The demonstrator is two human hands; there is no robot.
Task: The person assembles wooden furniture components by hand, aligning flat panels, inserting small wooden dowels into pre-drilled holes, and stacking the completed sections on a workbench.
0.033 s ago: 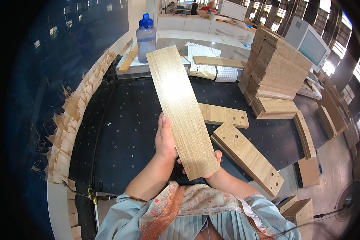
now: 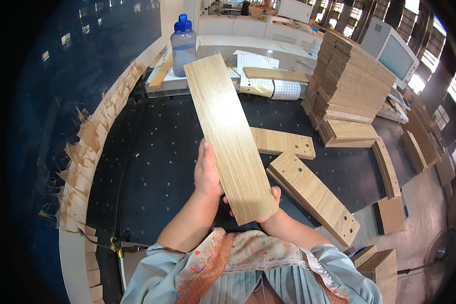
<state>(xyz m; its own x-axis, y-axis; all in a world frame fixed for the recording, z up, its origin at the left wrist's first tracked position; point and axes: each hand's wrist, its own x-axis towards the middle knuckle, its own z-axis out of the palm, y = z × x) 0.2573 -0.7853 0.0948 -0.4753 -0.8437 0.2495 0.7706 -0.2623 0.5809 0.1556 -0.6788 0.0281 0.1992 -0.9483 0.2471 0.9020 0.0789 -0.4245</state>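
A long wood-grain board [image 2: 229, 137] is held up in front of me, tilted with its far end to the left, light glaring off its smooth face. My left hand [image 2: 207, 169] grips its left edge, thumb up along the side. At the near right corner, my right hand [image 2: 271, 209] holds the board, its thumb on the edge and most of its fingers hidden underneath. Just right of the board lie drilled boards on the table: a stack [image 2: 314, 195] slanting toward me and another piece [image 2: 283, 142] behind it, partly covered by the held board.
The black table [image 2: 157, 152] is dotted with small studs. A tall stack of boards [image 2: 349, 81] rises at the back right, near a monitor [image 2: 392, 53]. Behind stands a blue-lidded water bottle [image 2: 183, 48]. Frayed edging [image 2: 93, 142] runs along the left; a fan [image 2: 443, 253] is at right.
The view has shifted very slightly. Both hands keep the same hold on the board.
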